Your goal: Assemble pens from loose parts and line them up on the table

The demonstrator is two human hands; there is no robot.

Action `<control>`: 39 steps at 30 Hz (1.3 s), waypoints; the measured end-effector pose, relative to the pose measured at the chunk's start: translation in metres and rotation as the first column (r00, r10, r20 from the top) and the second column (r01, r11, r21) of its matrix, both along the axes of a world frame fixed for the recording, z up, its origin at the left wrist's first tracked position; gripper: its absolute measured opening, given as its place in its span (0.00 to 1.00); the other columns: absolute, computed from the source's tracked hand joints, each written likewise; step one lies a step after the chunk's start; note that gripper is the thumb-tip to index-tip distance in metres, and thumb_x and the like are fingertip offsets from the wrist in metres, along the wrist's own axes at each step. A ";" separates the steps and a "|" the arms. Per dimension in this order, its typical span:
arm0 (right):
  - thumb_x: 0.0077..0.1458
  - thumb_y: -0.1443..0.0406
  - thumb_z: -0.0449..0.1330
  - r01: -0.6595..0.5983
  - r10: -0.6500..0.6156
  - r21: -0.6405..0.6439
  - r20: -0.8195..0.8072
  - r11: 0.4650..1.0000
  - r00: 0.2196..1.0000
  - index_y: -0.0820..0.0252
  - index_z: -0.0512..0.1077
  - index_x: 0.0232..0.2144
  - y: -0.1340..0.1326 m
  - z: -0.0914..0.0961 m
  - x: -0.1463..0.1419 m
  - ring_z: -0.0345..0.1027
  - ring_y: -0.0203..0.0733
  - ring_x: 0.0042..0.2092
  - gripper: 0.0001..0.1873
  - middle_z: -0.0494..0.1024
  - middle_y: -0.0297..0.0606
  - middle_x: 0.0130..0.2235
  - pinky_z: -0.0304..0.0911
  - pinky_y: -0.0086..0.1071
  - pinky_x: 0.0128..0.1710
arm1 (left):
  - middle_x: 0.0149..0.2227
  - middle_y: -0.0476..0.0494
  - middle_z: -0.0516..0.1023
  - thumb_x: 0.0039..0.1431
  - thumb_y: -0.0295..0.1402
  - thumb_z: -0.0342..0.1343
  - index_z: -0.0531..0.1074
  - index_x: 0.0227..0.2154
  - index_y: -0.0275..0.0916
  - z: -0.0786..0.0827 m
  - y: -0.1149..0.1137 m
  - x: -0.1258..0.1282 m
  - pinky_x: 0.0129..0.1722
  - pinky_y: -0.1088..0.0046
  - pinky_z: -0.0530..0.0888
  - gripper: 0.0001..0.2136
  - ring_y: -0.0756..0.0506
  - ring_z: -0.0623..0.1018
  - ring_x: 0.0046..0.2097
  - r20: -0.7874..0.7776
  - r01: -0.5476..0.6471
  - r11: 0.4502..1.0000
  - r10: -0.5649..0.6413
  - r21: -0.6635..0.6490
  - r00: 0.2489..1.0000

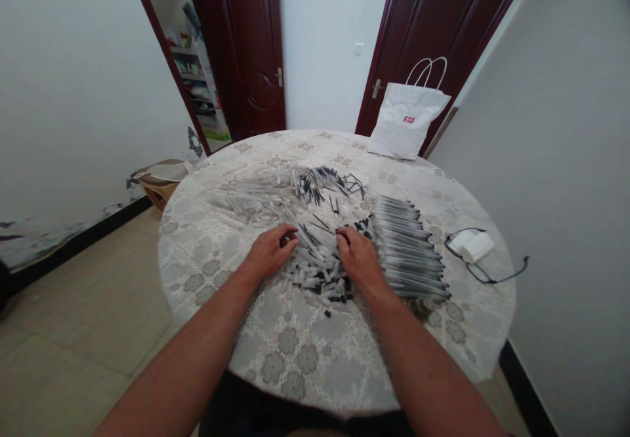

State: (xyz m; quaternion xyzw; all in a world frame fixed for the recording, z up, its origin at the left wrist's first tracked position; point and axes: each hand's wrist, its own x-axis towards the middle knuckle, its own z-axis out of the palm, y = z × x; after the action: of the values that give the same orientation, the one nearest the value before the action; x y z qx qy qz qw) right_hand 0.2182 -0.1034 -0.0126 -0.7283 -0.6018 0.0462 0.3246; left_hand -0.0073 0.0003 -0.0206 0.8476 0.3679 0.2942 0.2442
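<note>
Forearms [194, 358] came in from the bottom, nearest the camera, over dark clothing [256, 407] and a round desk [290, 394] with a patterned cloth. Left hand [273, 250]: fingers curled, thumb near index, at the left side of the central heap; could not tell if it gripped anything. Right hand [359, 256]: fingertips drawn together at the right side of the heap, beside a small dark bit; too blurred to say if pinched or just touching. Between and below the hands: short pale pieces [300, 276] mixed with small black pieces [337, 298]. Long clear tubes [246, 191] were spread behind the left hand, thin black rods [312, 191] bunched farther back. Right of the right hand, pen-like sticks [408, 247] lay side by side, dark ends to the right. Glasses [485, 282] and a white folded item [477, 247] sat beyond them; white bag [408, 122] stood at the back.

Risks, judged: right forearm was close to the sticks, so a sideways swing could skew the row. Mixed small parts could cause a wrong pick. Round tubes might roll if nudged. One loose black piece [327, 313], apart from the heap, could get swept off by a sleeveless arm
</note>
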 end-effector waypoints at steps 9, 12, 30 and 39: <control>0.65 0.64 0.48 0.106 -0.078 0.181 -0.152 0.978 0.985 0.59 0.75 0.44 -0.004 0.008 -0.011 0.74 0.43 0.44 0.15 0.81 0.41 0.42 0.64 0.31 0.48 | 0.34 0.46 0.81 0.61 0.42 0.57 0.79 0.42 0.39 0.015 -0.013 0.004 0.39 0.72 0.73 0.14 0.47 0.77 0.34 0.131 -0.014 0.996 0.025 -0.084 0.991; 0.65 0.63 0.49 0.100 -0.061 0.229 -0.174 0.968 0.983 0.59 0.74 0.44 -0.005 0.008 -0.018 0.73 0.43 0.45 0.15 0.80 0.42 0.43 0.64 0.32 0.49 | 0.33 0.46 0.81 0.60 0.42 0.59 0.80 0.43 0.40 0.021 -0.019 0.007 0.36 0.73 0.72 0.14 0.48 0.77 0.33 0.197 0.071 0.978 -0.032 -0.194 0.980; 0.67 0.62 0.50 0.060 0.087 0.437 -0.309 0.898 0.947 0.58 0.74 0.47 -0.006 0.001 -0.019 0.72 0.40 0.36 0.14 0.80 0.38 0.39 0.68 0.34 0.40 | 0.35 0.44 0.79 0.57 0.46 0.62 0.69 0.37 0.38 0.023 0.000 0.003 0.19 0.80 0.71 0.17 0.49 0.80 0.30 0.797 0.354 0.736 0.415 -0.577 0.438; 0.66 0.62 0.50 0.025 0.120 0.398 -0.335 0.917 0.934 0.57 0.74 0.44 -0.012 0.000 -0.021 0.69 0.38 0.34 0.14 0.76 0.35 0.35 0.65 0.32 0.37 | 0.34 0.43 0.80 0.59 0.41 0.61 0.68 0.39 0.37 0.024 0.009 -0.007 0.24 0.77 0.77 0.14 0.46 0.83 0.34 0.825 0.344 0.754 0.471 -0.560 0.312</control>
State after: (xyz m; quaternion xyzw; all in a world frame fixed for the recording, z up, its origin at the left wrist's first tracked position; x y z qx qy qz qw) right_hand 0.1973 -0.1156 -0.0126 -0.6120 -0.5484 0.0616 0.5665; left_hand -0.0145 0.0096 0.0034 0.3468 0.2654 0.5936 0.6760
